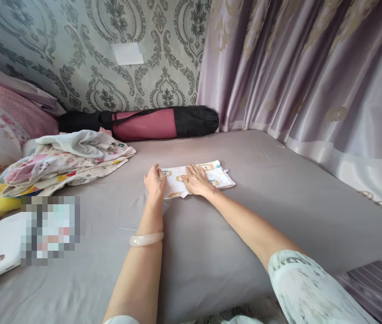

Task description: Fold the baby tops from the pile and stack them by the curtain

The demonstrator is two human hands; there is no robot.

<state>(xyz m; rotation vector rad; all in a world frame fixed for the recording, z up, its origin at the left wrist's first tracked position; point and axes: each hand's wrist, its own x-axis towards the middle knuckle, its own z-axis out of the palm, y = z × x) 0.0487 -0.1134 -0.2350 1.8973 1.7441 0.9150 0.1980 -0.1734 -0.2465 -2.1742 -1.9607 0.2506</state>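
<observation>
Hiding part of a folded cloth (176, 181), right hand (197, 181) spread flat, left hand (156, 183) at one end, left grip unclear.

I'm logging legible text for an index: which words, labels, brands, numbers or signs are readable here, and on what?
None can be read.
Cloth: printed pictures, no legible words.
Tag at its edge: too small.
White sheet: no legible writing.
Pixelated patch: unreadable.
Left hand and right wrist: marks too small.
</observation>
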